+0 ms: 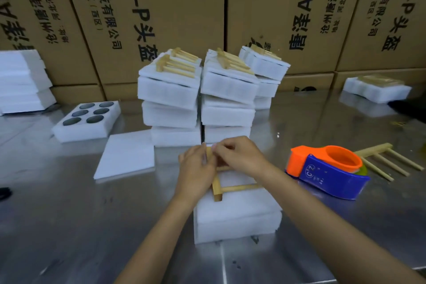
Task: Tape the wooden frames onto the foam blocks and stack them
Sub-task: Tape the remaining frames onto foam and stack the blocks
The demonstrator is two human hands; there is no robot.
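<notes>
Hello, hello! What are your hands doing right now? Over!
Both hands, left hand and right hand, pressing wooden frame onto foam block. Tape dispenser parked right. Nothing blocking.

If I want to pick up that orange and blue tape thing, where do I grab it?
Probably best to grab the tape dispenser by its blue body, from above, fingers on the two long flat sides. It sits upright on the metal table with nothing on top. Avoid the narrow orange front end near the person's right hand; a cutter may be there, though it isn't visible.
</notes>
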